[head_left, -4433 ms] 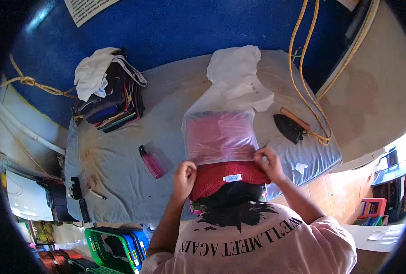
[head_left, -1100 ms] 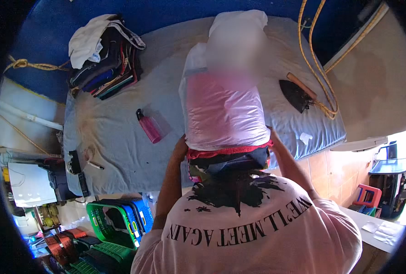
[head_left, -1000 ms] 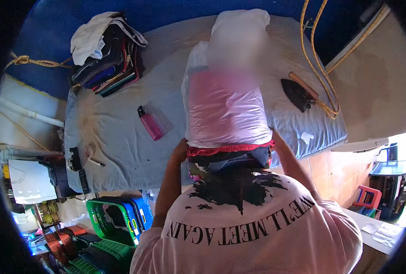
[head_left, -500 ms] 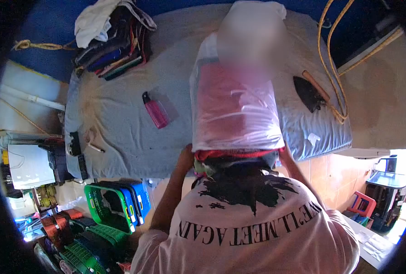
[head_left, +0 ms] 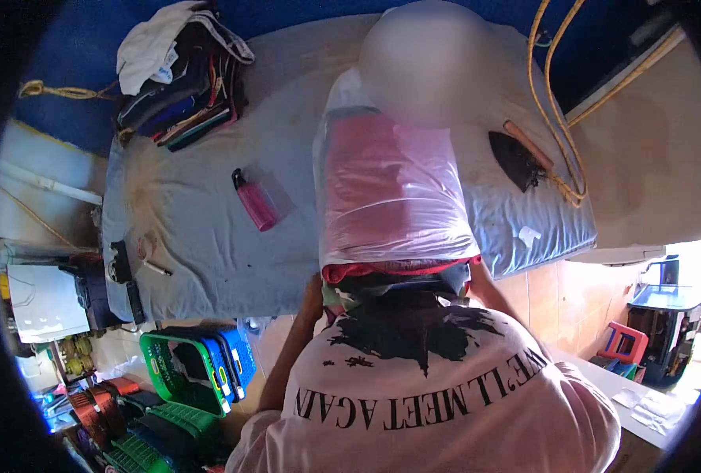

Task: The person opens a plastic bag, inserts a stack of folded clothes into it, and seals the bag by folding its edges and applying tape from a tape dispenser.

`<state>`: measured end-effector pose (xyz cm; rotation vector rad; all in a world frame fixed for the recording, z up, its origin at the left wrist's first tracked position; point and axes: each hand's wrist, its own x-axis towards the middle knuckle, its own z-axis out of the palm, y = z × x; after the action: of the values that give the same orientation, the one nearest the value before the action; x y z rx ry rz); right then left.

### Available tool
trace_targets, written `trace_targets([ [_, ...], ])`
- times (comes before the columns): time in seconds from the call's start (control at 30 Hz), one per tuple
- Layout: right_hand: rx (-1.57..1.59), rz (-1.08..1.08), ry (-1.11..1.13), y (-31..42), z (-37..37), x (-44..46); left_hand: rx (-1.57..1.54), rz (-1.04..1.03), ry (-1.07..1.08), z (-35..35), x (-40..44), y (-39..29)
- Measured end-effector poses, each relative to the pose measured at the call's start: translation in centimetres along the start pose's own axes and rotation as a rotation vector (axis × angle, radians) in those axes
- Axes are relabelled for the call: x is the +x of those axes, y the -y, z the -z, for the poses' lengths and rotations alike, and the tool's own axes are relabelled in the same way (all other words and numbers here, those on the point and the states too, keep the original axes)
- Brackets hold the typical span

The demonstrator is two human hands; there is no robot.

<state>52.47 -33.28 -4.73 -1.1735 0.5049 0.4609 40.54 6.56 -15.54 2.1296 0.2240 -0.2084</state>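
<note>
the bag [head_left: 390, 197] is before the person [head_left: 445, 386], over the table [head_left: 295, 87], with cloth [head_left: 358, 268] jutting from its near end; its far end is blurred. left of the bag lies the bottle [head_left: 256, 203], and beyond that, at the far left corner, the clothes [head_left: 185, 87] are stacked. the pen [head_left: 157, 269] lies near left, well apart from the bottle. right of the bag sits the iron [head_left: 514, 159], the rope [head_left: 576, 169] beside it, the scrap [head_left: 529, 236] nearer. the wall [head_left: 311, 9] is behind the table; baskets [head_left: 160, 380] stand below, left of the person.
</note>
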Motion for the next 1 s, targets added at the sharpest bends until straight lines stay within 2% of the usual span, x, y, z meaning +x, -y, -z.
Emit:
trace_targets([
  [0.03,-0.28,0.085,-0.114,-0.7,1.2,0.6,-0.094,0.031,0.001,0.5,-0.4,-1.2],
  [0.07,-0.566,0.136,-0.252,-1.4,2.4,1.2,-0.052,0.043,-0.038,1.9,-0.2,-4.8],
  [0.13,-0.761,0.319,-0.308,3.5,-2.0,-2.0,0.031,0.07,-0.114,4.8,0.1,-12.2],
  [0.2,-0.879,0.712,-0.252,4.5,-2.2,-2.6,-0.208,-0.093,-0.48,4.9,0.5,-14.1],
  [0.23,-0.749,0.845,-0.2,5.4,-3.1,-2.7,-0.172,-0.162,-0.494,5.5,0.7,-15.8],
  [0.33,-0.348,0.627,-0.019,7.7,-4.4,-3.9,-0.083,-0.314,-0.515,7.0,1.1,-18.6],
  [0.4,-0.364,0.596,0.046,8.0,-3.9,-3.8,-0.056,-0.348,-0.504,7.5,1.8,-18.6],
  [0.5,-0.336,0.489,0.138,8.0,-2.1,-3.7,-0.272,-0.288,-0.47,7.2,1.9,-17.5],
  [0.6,-0.347,0.573,0.153,7.8,-1.9,-3.6,-0.489,-0.265,-0.401,7.0,1.4,-17.8],
  [0.7,-0.302,0.528,0.182,7.4,-2.4,-4.9,-0.419,-0.246,-0.356,7.5,-0.3,-18.3],
  [0.8,-0.397,0.568,0.186,6.8,-1.7,-7.7,-0.376,-0.234,-0.385,6.9,-3.3,-17.7],
  [0.87,-0.45,0.502,0.125,5.9,-1.7,-10.0,-0.259,-0.325,-0.343,7.8,-5.4,-18.7],
  [0.9,-0.718,0.661,0.18,5.2,-0.1,-9.6,-0.201,-0.373,-0.322,8.1,-6.2,-19.0],
  [0.93,-0.836,0.753,0.176,4.2,0.6,-9.0,-0.143,-0.393,-0.33,7.5,-6.7,-17.4],
  [1.0,-1.059,0.812,0.108,4.6,-0.1,-9.1,-0.031,-0.442,-0.351,5.0,-6.8,-11.9],
])
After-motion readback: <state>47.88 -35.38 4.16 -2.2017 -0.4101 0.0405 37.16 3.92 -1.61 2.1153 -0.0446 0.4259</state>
